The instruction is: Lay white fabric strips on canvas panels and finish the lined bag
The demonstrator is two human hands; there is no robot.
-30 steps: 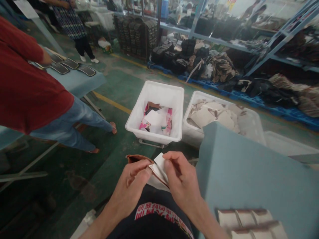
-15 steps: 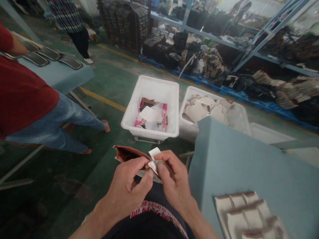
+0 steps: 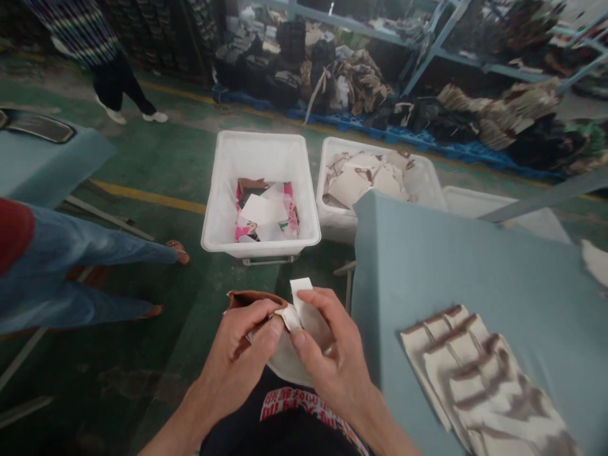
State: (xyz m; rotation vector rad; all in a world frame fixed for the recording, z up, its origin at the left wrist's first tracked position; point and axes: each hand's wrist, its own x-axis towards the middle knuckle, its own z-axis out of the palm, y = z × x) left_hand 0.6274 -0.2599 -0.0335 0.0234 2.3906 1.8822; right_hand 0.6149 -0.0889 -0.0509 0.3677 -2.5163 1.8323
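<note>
Close to my body, my left hand [image 3: 240, 351] is closed, pinching the edge of a folded brown and off-white piece of material [image 3: 256, 297] between thumb and fingers. My right hand [image 3: 335, 348] grips the same piece at its right part, thumb and forefinger at a white strip [image 3: 301, 289] that sticks up. A pale, curved part of the piece hangs below the fingers. Whether it is leather or cloth I cannot tell. On the blue-covered table to the right lies a fanned row of similar cream pieces with brown edges [image 3: 479, 373].
Ahead stands a white bin [image 3: 261, 149] with paper and pink scraps. Beside it, another white bin [image 3: 430, 183] holds beige pieces. A blue-covered table [image 3: 427, 253] is at my right. To the left a person in jeans [image 3: 95, 247] stands by another table [image 3: 57, 164]; someone walks behind.
The white strip now stands more upright, and more of the piece's pale side shows under my hands. My view has turned right and down. The person at the back has stepped along.
</note>
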